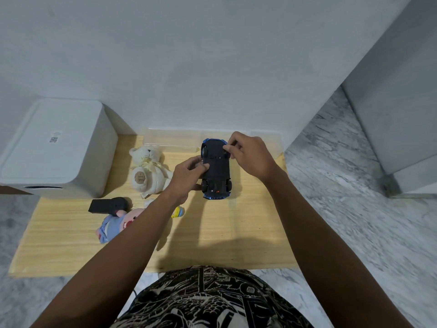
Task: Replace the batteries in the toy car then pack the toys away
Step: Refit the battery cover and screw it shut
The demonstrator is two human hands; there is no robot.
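Observation:
A blue toy car lies upside down above the wooden table, its black underside facing me. My left hand grips the car's left side, thumb on the underside. My right hand pinches at the far right part of the underside, near a front wheel; what it pinches is too small to tell. A white teddy bear, a pink pig plush in blue clothes and a small yellow and blue toy lie left of the car. A black remote control rests beside the pig.
A clear plastic box stands at the table's back edge against the wall. A white lidded bin sits at the table's left end. Marble floor surrounds the table, and a white cabinet stands at the right.

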